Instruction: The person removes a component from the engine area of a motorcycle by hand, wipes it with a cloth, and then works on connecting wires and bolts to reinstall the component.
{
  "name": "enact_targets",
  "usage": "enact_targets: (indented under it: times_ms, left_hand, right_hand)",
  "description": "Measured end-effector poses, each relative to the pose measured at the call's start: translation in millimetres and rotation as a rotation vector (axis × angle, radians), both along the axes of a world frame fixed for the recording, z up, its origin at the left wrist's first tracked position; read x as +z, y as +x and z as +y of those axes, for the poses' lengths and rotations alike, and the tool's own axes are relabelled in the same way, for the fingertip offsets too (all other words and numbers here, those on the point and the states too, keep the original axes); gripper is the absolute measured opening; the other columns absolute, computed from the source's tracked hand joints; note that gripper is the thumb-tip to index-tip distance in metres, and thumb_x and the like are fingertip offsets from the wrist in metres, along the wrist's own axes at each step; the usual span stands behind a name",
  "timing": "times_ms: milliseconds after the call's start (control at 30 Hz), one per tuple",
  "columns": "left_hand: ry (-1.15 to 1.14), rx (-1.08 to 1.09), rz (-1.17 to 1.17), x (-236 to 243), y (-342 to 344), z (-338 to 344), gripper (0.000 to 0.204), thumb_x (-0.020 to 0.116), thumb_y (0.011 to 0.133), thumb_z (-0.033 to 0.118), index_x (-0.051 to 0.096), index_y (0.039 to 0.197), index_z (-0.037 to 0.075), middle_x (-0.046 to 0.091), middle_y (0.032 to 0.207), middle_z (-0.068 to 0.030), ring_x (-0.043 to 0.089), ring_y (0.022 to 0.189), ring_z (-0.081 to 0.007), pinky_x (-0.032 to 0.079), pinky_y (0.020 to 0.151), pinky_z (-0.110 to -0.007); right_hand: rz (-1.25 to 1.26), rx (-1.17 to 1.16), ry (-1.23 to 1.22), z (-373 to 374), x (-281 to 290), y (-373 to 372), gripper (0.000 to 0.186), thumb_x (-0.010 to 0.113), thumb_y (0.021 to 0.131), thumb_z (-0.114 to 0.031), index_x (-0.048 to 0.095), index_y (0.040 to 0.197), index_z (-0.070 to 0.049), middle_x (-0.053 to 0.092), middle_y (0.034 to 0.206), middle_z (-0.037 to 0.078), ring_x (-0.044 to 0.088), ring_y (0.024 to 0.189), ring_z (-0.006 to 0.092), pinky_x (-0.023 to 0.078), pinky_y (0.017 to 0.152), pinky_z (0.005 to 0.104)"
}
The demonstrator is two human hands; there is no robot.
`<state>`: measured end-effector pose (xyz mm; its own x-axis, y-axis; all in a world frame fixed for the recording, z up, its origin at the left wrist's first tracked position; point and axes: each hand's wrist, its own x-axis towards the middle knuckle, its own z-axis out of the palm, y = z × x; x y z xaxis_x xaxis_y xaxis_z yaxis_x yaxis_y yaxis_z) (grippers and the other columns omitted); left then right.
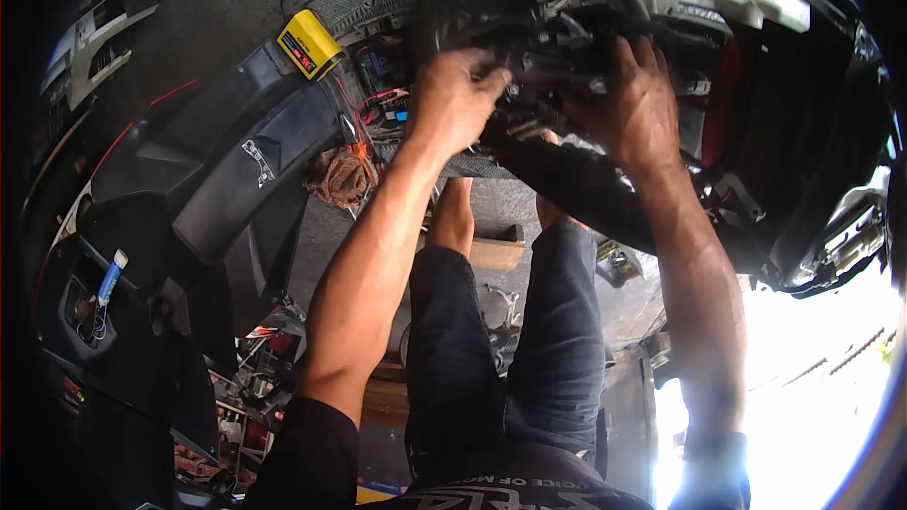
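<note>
My left hand [455, 102] is at the open body of a motor scooter, its fingers curled in and thumb pressed toward them. Motion smears its fingertips, and what they pinch is too dark to make out. To its right, my right hand [635, 111] reaches in among the black parts [557, 42], fingers bent over them and thumb apart on the left. Shadow hides what it grips. The dark area between both hands is blurred. Wires with a blue connector [401, 116] lie just left of my left wrist.
A yellow box with a red display [310, 44] sits left of the scooter, its leads running down. Below it is a crumpled brown rag [338, 178]. Large black body panels [189, 189] stand at left, with a blue-and-white tube [111, 276]. A wooden block [496, 253] lies between my legs.
</note>
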<state>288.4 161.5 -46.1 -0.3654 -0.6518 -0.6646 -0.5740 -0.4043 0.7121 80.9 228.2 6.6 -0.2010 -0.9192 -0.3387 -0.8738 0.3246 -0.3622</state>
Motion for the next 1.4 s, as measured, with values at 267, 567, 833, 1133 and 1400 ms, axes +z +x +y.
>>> enact_targets:
  times_ms: [267, 567, 833, 1133, 1400]
  left_hand:
    - [0.133, -0.099, -0.025, 6.6, -10.7, -27.5, 0.041, 0.07, 0.093, 0.015, 0.062, 0.121, -0.014, 0.073, 0.1, -0.0209, 0.074, 0.075, -0.0213, 0.06, 0.055, -0.027]
    - [0.143, -0.283, -0.074, 12.3, -12.0, -38.1, 0.032, 0.067, 0.093, 0.02, 0.07, 0.115, -0.004, 0.075, 0.083, -0.0144, 0.072, 0.063, -0.0176, 0.056, 0.054, -0.028]
    - [-0.12, -0.536, -0.22, 2.6, -9.0, -37.7, 0.033, 0.064, 0.095, 0.019, 0.068, 0.119, -0.002, 0.073, 0.071, -0.0116, 0.073, 0.066, -0.018, 0.057, 0.069, -0.033]
    - [0.002, -0.553, -0.234, 9.6, -13.3, -43.5, 0.018, 0.063, 0.086, 0.013, 0.077, 0.087, 0.002, 0.075, 0.08, -0.014, 0.074, 0.087, -0.0291, 0.058, 0.082, -0.04]
    - [-0.51, -0.084, -0.131, 8.7, 9.4, 8.7, 0.025, 0.069, 0.086, 0.011, 0.07, 0.109, -0.001, 0.075, 0.091, -0.015, 0.074, 0.074, -0.0245, 0.057, 0.067, -0.035]
  right_hand:
    - [-0.025, -0.009, -0.098, -4.9, -4.4, -2.9, 0.062, 0.088, 0.063, -0.023, 0.061, 0.113, 0.002, 0.06, 0.11, 0.024, 0.058, 0.109, 0.0419, 0.05, 0.093, 0.0476]
    - [0.009, 0.068, -0.097, -2.2, -8.6, -6.5, 0.055, 0.083, 0.07, -0.022, 0.062, 0.115, 0.001, 0.064, 0.111, 0.025, 0.059, 0.107, 0.0421, 0.049, 0.094, 0.0481]
    - [-0.003, 0.107, -0.061, -7.9, 8.2, 7.8, 0.045, 0.081, 0.073, -0.023, 0.064, 0.109, -0.001, 0.067, 0.105, 0.018, 0.058, 0.104, 0.0408, 0.047, 0.093, 0.0488]
    - [0.068, 0.139, -0.109, -1.4, -9.2, -2.9, 0.057, 0.083, 0.072, -0.027, 0.06, 0.115, 0.002, 0.061, 0.112, 0.027, 0.056, 0.108, 0.0449, 0.047, 0.095, 0.0495]
    - [-0.101, 0.146, -0.06, -1.0, -13.9, -13.4, 0.062, 0.083, 0.074, -0.027, 0.057, 0.122, 0.003, 0.058, 0.117, 0.028, 0.055, 0.112, 0.0466, 0.047, 0.096, 0.05]
